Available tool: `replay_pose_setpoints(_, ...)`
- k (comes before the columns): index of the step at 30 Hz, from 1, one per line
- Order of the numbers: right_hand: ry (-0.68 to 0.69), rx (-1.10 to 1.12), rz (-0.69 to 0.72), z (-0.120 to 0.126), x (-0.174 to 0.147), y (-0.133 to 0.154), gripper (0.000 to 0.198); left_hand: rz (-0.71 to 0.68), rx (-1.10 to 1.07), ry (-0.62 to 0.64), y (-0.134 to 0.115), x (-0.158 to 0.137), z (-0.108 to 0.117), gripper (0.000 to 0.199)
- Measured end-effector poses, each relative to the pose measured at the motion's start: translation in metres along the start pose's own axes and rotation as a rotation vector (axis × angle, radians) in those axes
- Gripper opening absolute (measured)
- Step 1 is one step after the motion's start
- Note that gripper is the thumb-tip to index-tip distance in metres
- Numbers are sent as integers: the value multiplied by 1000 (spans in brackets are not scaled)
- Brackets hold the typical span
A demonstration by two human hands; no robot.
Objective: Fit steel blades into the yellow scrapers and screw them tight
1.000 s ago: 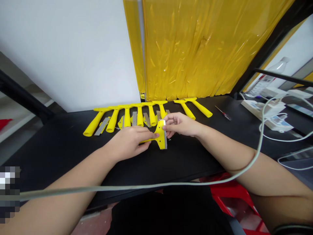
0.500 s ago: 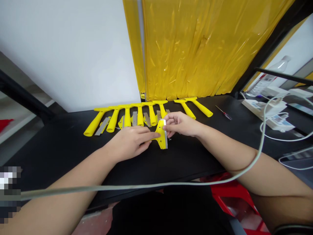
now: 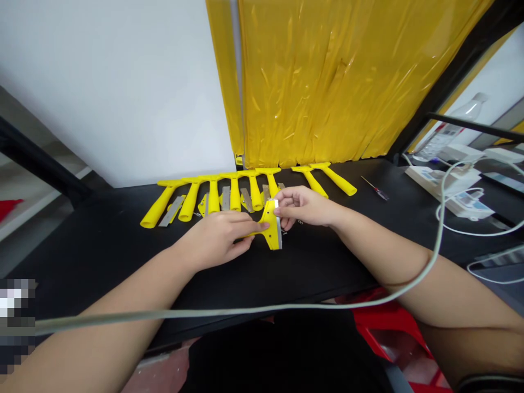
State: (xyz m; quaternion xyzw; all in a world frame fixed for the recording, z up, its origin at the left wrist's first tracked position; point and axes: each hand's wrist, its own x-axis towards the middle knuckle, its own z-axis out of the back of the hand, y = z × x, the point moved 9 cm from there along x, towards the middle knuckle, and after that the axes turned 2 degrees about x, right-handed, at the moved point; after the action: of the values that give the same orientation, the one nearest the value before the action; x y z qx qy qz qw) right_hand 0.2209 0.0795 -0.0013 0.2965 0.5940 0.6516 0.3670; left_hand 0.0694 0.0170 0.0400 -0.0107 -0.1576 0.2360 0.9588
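My left hand (image 3: 223, 234) is closed around the handle of a yellow scraper (image 3: 271, 232), its thumb and index finger near the head. A metal blade (image 3: 280, 237) runs along the scraper's right edge. With thumb and fingers, my right hand (image 3: 303, 206) pinches the upper corner of that head at the blade side. Beyond the hands lies a row of yellow scraper handles (image 3: 188, 202), with metal blade pieces (image 3: 172, 212) between them. Small metal bits (image 3: 285, 232) lie on the table under my right hand, too small to make out.
Two more yellow handles (image 3: 339, 181) lie at the back right, beside a small screwdriver (image 3: 375, 189). White power strips (image 3: 446, 191) and a plastic bottle (image 3: 450, 128) are at the far right. A pale cable (image 3: 254, 311) crosses in front of my arms.
Almost nothing differs. The scraper has shifted very slightly to the right, and my right thumb sits a little differently at its upper corner.
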Motion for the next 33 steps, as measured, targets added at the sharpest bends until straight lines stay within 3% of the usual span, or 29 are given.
replay_pose_setpoints(5, 9, -453, -37, 36, -15, 6, 20, 11, -4, -8, 2, 1, 0, 34)
replay_pose_setpoints(8, 70, -729, -157, 50, -22, -2, 19, 2, -1, -14, 2, 0, 0, 34)
replay_pose_setpoints(11, 103, -822, -231, 50, -24, -8, 24, 3, 0, -18, 3, 0, 0, 34)
replay_pose_setpoints(15, 83, -897, -216, 40, -19, -6, 15, -6, -4, -19, 2, 1, 0, 34)
replay_pose_setpoints(26, 184, -860, -38, 24, -19, 4, 10, -24, 9, 32, 1, 0, -5, 35)
replay_pose_setpoints(33, 87, -539, 357, 9, -22, 41, 9, -36, 19, 44, -2, 1, -7, 36)
